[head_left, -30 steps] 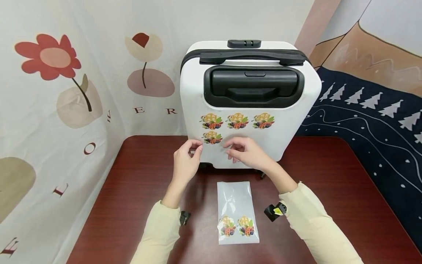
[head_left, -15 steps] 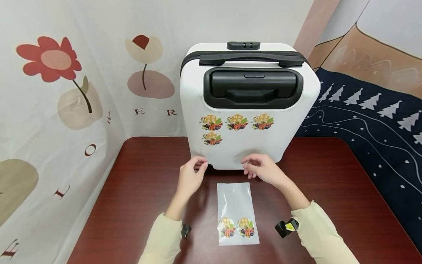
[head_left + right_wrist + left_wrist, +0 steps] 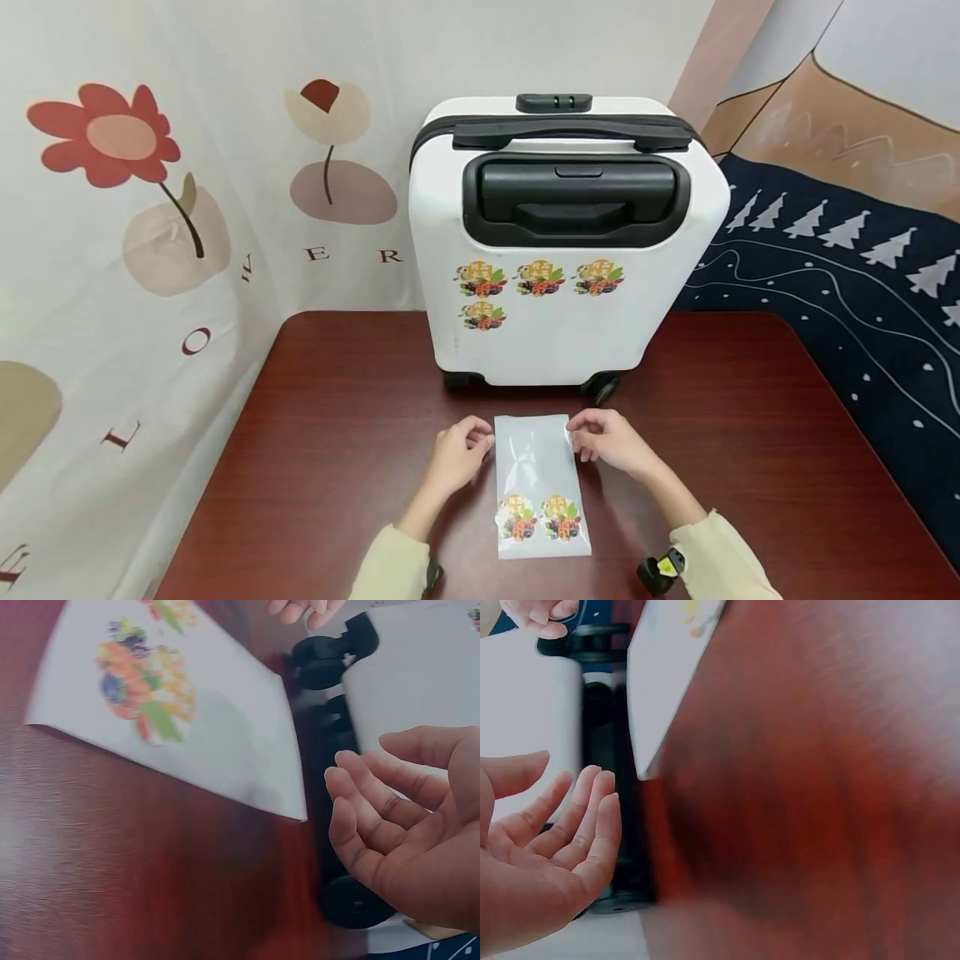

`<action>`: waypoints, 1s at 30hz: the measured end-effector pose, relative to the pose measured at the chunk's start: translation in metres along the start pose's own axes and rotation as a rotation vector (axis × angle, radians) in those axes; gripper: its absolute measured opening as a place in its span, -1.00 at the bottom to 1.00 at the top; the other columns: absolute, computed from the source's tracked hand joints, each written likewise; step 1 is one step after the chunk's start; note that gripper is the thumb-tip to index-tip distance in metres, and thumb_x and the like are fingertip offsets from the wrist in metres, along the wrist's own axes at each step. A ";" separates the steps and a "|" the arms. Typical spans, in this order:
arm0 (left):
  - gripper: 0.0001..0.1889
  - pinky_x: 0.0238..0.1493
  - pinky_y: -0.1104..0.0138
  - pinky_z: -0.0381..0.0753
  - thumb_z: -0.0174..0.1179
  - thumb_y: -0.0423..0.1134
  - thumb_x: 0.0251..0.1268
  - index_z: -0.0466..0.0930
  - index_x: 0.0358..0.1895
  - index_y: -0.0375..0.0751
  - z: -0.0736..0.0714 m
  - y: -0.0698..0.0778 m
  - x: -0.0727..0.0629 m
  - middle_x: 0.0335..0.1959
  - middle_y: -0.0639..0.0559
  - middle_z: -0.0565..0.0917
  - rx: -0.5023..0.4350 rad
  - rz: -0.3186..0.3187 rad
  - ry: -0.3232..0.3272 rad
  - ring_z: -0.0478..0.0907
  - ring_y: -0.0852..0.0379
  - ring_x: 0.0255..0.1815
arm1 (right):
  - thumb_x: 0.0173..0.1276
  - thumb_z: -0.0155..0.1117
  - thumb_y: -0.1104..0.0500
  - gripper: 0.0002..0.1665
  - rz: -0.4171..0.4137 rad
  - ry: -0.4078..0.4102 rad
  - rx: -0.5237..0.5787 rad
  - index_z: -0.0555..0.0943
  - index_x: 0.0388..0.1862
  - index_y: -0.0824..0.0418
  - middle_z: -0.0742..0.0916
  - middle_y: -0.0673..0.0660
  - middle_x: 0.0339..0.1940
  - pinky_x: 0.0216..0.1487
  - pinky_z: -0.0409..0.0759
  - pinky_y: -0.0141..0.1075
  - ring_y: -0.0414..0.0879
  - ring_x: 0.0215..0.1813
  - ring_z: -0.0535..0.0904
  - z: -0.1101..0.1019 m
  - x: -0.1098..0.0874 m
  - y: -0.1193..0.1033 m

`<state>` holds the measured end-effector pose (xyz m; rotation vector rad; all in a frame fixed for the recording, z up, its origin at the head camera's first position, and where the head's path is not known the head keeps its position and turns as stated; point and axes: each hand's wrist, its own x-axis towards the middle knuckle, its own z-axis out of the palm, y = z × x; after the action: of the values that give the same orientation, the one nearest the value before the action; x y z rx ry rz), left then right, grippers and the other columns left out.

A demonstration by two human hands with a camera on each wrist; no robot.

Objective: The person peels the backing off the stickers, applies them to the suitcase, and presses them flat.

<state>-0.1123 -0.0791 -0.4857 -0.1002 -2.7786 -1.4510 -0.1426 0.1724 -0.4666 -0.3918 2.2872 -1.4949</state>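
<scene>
A glossy white sticker sheet (image 3: 534, 467) lies flat on the table, bearing two fruit stickers near its front end. My left hand (image 3: 456, 457) hovers by the sheet's far left corner, and my right hand (image 3: 613, 443) is at the far right corner. In the left wrist view, the thumb and loosely bent fingers (image 3: 592, 825) are apart with nothing between them. The right wrist view likewise shows relaxed fingers (image 3: 375, 810) holding nothing. Behind the hands stands a white suitcase (image 3: 555, 342) with three fruit stickers (image 3: 540, 277) in a row and one sticker (image 3: 483, 316) below the left one.
The suitcase stands on a dark red wooden table (image 3: 337, 433), with its black wheels (image 3: 602, 385) showing at the bottom. A black handle (image 3: 577, 196) is recessed in its upper face. Printed curtains (image 3: 225, 125) hang around the table's back and sides.
Both hands have come down from the suitcase's lower face toward me, to either side of the sheet's far end. The suitcase, its stickers and the sheet stay in place.
</scene>
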 end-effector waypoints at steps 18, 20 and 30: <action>-0.89 -0.29 0.26 0.52 0.25 -0.38 0.03 0.57 -0.34 -0.30 0.015 -0.005 -0.022 -0.45 -0.02 0.64 0.068 -0.019 -0.114 0.58 0.11 -0.43 | 0.22 0.17 0.35 -0.83 0.119 0.102 -0.003 0.54 -0.30 0.50 0.64 0.21 -0.48 -0.44 0.58 -0.20 0.01 -0.48 0.56 0.013 -0.014 0.025; -0.86 -0.28 0.24 0.53 0.25 -0.39 0.03 0.56 -0.31 -0.32 0.015 -0.004 -0.022 -0.39 -0.06 0.64 0.052 -0.032 -0.107 0.59 0.08 -0.39 | 0.20 0.17 0.37 -0.82 0.137 0.130 0.008 0.54 -0.28 0.53 0.65 0.23 -0.45 -0.40 0.60 -0.19 0.03 -0.44 0.59 0.013 -0.015 0.024; -0.81 -0.19 0.19 0.52 0.26 -0.41 0.01 0.58 -0.25 -0.33 0.023 -0.007 -0.016 -0.34 -0.08 0.65 0.010 -0.065 -0.041 0.62 0.07 -0.34 | 0.23 0.08 0.45 -0.77 0.175 0.193 0.190 0.45 -0.18 0.64 0.64 0.32 -0.35 -0.28 0.61 -0.16 0.05 -0.31 0.59 0.018 -0.007 0.027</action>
<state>-0.0966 -0.0648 -0.5050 -0.0402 -2.8480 -1.4649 -0.1291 0.1709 -0.4971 0.0067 2.2269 -1.7021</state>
